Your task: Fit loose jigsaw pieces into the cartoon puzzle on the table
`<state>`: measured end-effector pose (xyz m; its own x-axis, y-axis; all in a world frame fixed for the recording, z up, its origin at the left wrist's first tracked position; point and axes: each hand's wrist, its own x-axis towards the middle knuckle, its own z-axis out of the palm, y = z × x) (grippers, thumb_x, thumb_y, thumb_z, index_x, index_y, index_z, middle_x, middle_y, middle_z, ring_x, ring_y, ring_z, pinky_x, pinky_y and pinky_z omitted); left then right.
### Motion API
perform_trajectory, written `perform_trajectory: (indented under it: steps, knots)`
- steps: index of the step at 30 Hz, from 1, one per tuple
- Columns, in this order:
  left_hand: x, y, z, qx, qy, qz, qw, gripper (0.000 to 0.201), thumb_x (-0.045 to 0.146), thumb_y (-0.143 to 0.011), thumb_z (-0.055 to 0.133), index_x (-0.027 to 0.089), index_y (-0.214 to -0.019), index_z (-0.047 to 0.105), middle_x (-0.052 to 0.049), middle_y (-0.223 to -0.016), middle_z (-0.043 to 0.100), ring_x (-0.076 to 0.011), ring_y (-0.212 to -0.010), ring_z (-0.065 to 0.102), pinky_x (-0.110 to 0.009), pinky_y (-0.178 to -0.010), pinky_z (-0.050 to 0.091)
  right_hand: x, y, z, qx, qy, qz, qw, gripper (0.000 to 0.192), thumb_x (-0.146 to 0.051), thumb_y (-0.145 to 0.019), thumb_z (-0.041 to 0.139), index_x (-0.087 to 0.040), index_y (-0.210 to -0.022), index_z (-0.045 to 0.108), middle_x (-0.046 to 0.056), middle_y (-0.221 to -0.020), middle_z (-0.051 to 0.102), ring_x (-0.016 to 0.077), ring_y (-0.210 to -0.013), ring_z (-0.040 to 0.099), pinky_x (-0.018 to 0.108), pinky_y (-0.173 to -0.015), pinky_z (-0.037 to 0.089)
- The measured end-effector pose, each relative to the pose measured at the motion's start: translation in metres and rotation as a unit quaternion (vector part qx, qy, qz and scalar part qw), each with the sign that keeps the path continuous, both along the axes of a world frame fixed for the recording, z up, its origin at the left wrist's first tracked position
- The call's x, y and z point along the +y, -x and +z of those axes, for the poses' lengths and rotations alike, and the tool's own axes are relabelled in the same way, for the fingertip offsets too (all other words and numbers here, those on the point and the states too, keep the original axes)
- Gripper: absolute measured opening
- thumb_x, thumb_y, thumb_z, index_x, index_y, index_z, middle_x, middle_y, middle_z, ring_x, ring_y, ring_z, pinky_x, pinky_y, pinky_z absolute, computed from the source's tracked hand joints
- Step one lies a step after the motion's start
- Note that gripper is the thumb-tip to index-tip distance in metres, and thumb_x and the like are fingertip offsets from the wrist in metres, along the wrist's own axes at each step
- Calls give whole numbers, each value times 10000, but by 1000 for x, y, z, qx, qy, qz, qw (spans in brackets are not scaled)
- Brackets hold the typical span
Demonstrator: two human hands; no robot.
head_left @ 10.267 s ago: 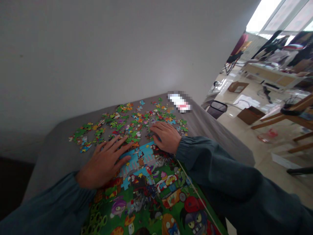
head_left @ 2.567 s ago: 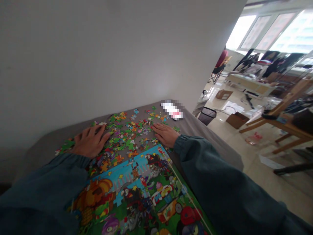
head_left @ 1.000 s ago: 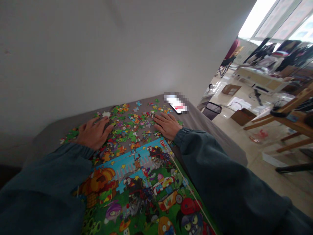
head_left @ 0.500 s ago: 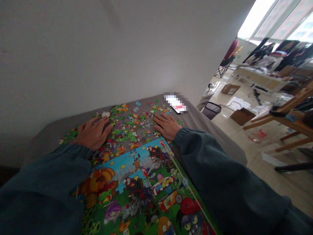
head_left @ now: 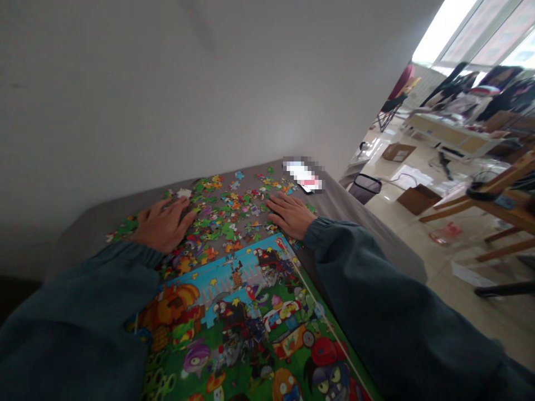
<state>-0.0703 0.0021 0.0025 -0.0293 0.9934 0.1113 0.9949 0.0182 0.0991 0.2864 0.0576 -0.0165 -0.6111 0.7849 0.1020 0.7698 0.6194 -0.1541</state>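
Loose jigsaw puzzle pieces (head_left: 229, 231) lie scattered over a grey cloth-covered table. On their left side, my left hand (head_left: 164, 225) rests palm down with its fingers spread, touching some of them. My right hand (head_left: 291, 214) lies flat on the right side of the pieces, fingers stretched out. Neither hand holds anything. Nearer to me is a colourful cartoon puzzle board (head_left: 246, 334), its upper edge just below the pieces. A pale piece (head_left: 184, 193) sits by the fingertips of my left hand.
A phone (head_left: 307, 178) with a lit, blurred screen lies at the table's back right. A pale wall (head_left: 209, 100) rises behind the table. Off to the right are a mesh bin (head_left: 364, 188), cardboard boxes (head_left: 418, 199) and a wooden chair (head_left: 501, 206) on the tiled floor.
The whole view has shifted slightly, so everything appears a little farther right. Both hands keep their places on the puzzle pieces.
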Motion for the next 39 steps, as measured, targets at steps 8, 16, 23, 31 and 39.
perform_trajectory:
  steps: [8, 16, 23, 31, 39]
  knots:
    - [-9, -7, 13, 6, 15, 6, 1000, 592, 474, -1059, 284, 254, -1509, 600, -46, -1674, 507, -338, -1557, 382, -650, -1215, 309, 4, -8, -20, 39, -25, 12, 999, 589, -511, -1109, 374, -222, -1593, 543, 97, -1661, 494, 364, -1599, 362, 617, -1283, 343]
    - [-22, -8, 43, 22, -10, -14, 1000, 478, 352, -1022, 427, 308, -1440, 654, -32, -1643, 551, -307, -1546, 413, -603, -1218, 296, 10, -2, -10, 46, -39, 31, 998, 554, -426, -1106, 341, -151, -1465, 662, 156, -1495, 664, 319, -1391, 627, 525, -1228, 447]
    - [-57, -24, 74, 6, -4, -83, 997, 437, 433, -1053, 431, 347, -1407, 672, -17, -1595, 603, -309, -1536, 442, -603, -1236, 285, 7, 12, 10, -2, -42, -60, 997, 538, -415, -1075, 417, -173, -1512, 617, 191, -1287, 764, 337, -1172, 731, 481, -1037, 550]
    - [-143, -88, 62, -78, 54, -248, 964, 348, 430, -1086, 475, 341, -1345, 689, 2, -1548, 645, -304, -1510, 469, -624, -1237, 276, 14, 30, 31, -59, -32, -132, 989, 443, -393, -1043, 475, -230, -1357, 742, 153, -1129, 809, 321, -1063, 746, 409, -891, 535]
    - [-138, -74, 20, -128, -32, -227, 965, 317, 309, -1045, 532, 301, -1281, 744, -32, -1388, 750, -311, -1411, 574, -586, -1144, 412, 8, 23, 6, 20, -104, -133, 985, 444, -285, -1025, 453, -180, -1358, 728, 161, -1222, 784, 323, -1142, 712, 452, -985, 541]
